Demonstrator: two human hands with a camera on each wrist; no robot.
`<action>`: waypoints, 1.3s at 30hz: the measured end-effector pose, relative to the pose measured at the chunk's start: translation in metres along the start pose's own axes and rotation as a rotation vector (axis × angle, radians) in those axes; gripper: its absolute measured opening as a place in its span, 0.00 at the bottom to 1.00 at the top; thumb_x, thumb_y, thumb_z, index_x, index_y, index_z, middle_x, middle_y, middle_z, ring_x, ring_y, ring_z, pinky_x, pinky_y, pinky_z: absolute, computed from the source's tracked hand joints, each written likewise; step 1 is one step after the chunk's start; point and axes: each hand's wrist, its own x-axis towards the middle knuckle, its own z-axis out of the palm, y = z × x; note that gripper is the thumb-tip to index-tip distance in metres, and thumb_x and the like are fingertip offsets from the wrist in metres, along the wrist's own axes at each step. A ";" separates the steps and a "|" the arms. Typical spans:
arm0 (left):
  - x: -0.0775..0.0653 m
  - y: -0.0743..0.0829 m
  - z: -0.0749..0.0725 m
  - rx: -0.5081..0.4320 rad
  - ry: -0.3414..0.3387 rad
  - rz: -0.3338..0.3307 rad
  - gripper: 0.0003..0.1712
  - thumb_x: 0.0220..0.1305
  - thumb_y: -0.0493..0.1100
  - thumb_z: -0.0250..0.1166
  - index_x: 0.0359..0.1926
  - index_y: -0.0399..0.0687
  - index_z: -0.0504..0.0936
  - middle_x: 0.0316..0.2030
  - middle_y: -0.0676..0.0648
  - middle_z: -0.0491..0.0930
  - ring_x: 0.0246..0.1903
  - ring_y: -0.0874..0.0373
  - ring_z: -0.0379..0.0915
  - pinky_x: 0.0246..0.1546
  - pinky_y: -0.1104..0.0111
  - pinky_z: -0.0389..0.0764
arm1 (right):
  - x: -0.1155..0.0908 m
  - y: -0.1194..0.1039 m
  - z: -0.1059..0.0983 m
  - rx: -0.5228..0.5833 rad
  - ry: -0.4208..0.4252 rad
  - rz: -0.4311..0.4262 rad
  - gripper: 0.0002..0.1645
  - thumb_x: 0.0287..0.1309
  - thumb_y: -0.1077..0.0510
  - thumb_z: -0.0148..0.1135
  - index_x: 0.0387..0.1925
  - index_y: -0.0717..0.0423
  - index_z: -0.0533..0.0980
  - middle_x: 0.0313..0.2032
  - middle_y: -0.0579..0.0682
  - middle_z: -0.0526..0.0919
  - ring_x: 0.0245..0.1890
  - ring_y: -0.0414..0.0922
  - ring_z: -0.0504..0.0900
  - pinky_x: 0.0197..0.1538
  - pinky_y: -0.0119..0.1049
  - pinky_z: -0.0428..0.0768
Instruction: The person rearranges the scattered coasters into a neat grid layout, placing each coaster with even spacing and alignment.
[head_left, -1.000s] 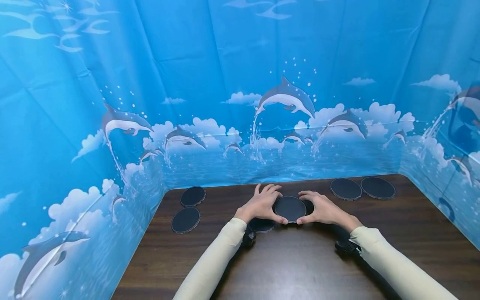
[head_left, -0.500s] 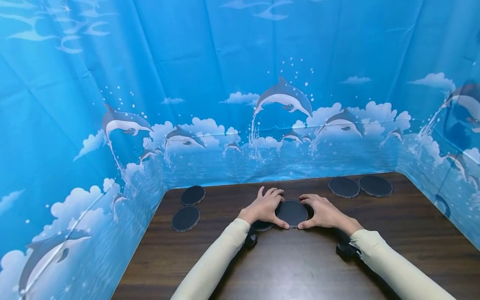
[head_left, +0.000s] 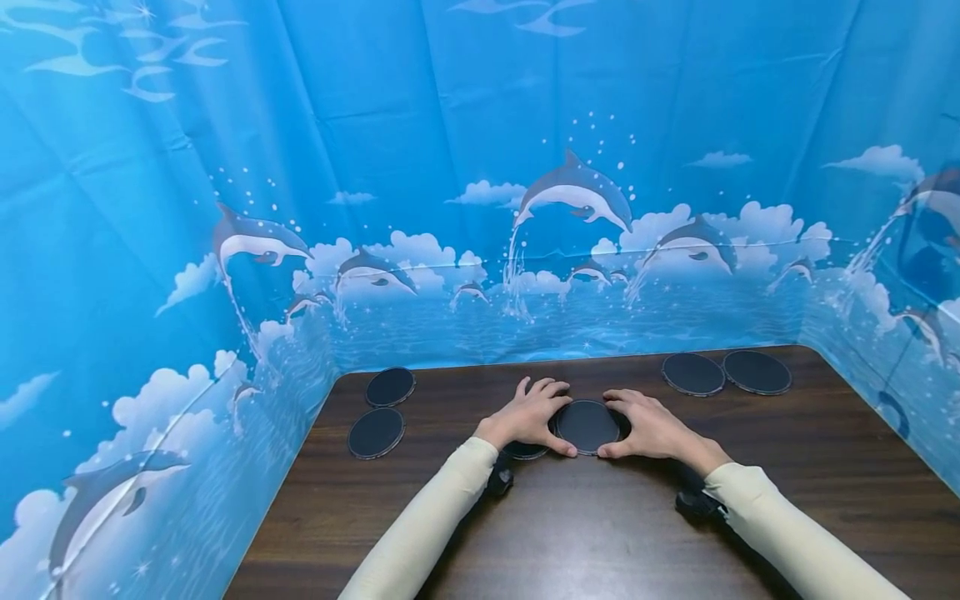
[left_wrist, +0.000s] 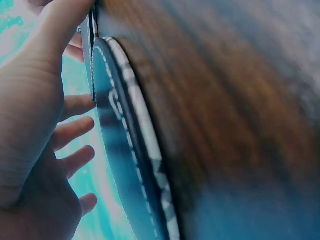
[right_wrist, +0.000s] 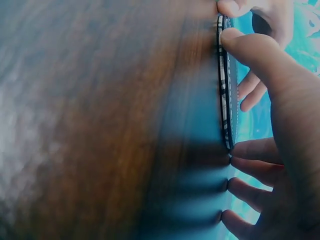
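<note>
A round black coaster [head_left: 587,427] with a stitched rim lies flat at the table's middle, between both hands. My left hand [head_left: 528,417] holds its left edge, thumb at the near rim and fingers spread toward the back. From the other side my right hand [head_left: 648,425] holds the right edge, its thumb [right_wrist: 240,42] against the rim and fingertips at the far side. A second coaster [head_left: 525,451] lies just left of it, partly hidden under the left hand; in the left wrist view this coaster [left_wrist: 120,140] fills the foreground, showing white stitching and a patterned side.
Two coasters, a rear one [head_left: 391,387] and a nearer one [head_left: 376,432], lie at the table's left. Another pair, a left one [head_left: 693,374] and a right one [head_left: 757,372], lies at the back right. A blue dolphin-print curtain [head_left: 450,125] surrounds the dark wooden table [head_left: 585,533].
The coaster between my hands has come down slightly and toward me, onto the table. Both hands moved with it; over the last half second they stay nearly still.
</note>
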 end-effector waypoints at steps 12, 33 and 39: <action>-0.003 0.000 0.001 -0.022 -0.010 0.029 0.57 0.55 0.81 0.62 0.77 0.54 0.65 0.77 0.49 0.53 0.76 0.48 0.43 0.72 0.41 0.43 | -0.002 -0.003 0.002 0.020 0.009 0.001 0.54 0.49 0.28 0.74 0.62 0.68 0.77 0.67 0.63 0.70 0.68 0.65 0.64 0.65 0.69 0.59; -0.022 -0.012 -0.007 -0.051 -0.014 -0.008 0.62 0.58 0.82 0.57 0.80 0.49 0.56 0.79 0.47 0.46 0.77 0.49 0.41 0.73 0.43 0.39 | 0.012 -0.005 -0.008 0.116 -0.023 0.018 0.58 0.48 0.31 0.77 0.66 0.69 0.72 0.68 0.68 0.67 0.66 0.70 0.65 0.60 0.69 0.67; -0.041 -0.027 -0.015 -0.052 0.008 -0.039 0.59 0.60 0.80 0.57 0.80 0.50 0.57 0.79 0.46 0.47 0.77 0.48 0.41 0.72 0.42 0.40 | 0.019 -0.009 -0.009 0.117 -0.011 0.012 0.57 0.48 0.33 0.78 0.67 0.69 0.71 0.68 0.69 0.66 0.67 0.71 0.64 0.60 0.71 0.66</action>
